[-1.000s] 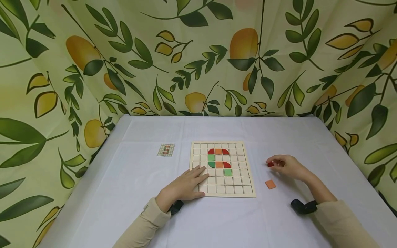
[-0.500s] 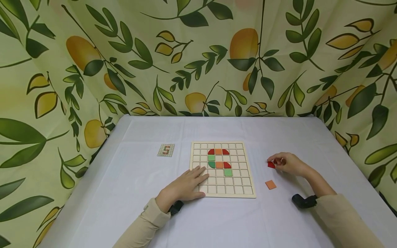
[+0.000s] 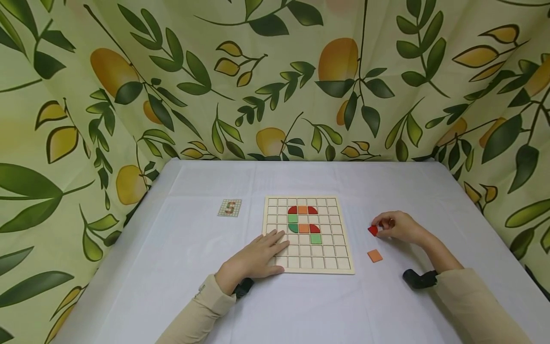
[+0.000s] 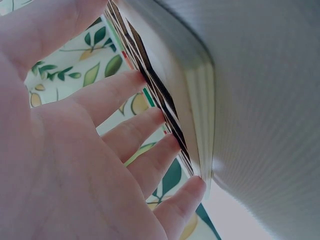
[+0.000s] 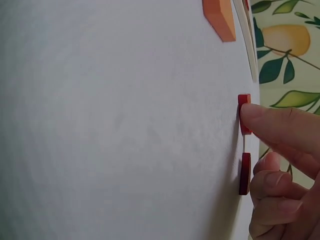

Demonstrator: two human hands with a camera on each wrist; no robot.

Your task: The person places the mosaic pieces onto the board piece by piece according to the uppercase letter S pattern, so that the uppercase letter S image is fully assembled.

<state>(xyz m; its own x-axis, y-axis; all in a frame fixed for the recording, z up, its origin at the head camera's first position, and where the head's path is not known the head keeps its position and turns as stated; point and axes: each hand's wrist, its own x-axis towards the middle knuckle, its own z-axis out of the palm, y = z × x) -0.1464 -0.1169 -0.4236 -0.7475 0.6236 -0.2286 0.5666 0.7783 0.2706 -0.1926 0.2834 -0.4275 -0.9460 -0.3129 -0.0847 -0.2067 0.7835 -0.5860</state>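
Observation:
My left hand (image 3: 256,257) rests with spread fingers on the left front part of a square wooden grid board (image 3: 311,263). In the left wrist view its straight fingers (image 4: 150,160) lie along the board's edge. On the board, red quarter-round tiles (image 3: 312,210), orange squares (image 3: 302,210), light green squares (image 3: 316,239) and a green quarter-round tile (image 3: 293,228) form a curving figure. To the right of the board, my right hand (image 3: 399,227) pinches a small red tile (image 5: 244,114) close over the table. Beside its curled fingers the right wrist view shows a second red tile (image 5: 244,174).
A loose orange square tile (image 3: 375,256) lies on the white tablecloth (image 3: 193,267) in front of the right hand. Left of the board lies a small card (image 3: 229,208) with a gridded S-shaped picture. A leaf-patterned curtain (image 3: 275,86) hangs behind the table.
The right hand has shifted slightly away from the body, and the red tile at its fingertips has turned and shows more. The left hand and the board have stayed put.

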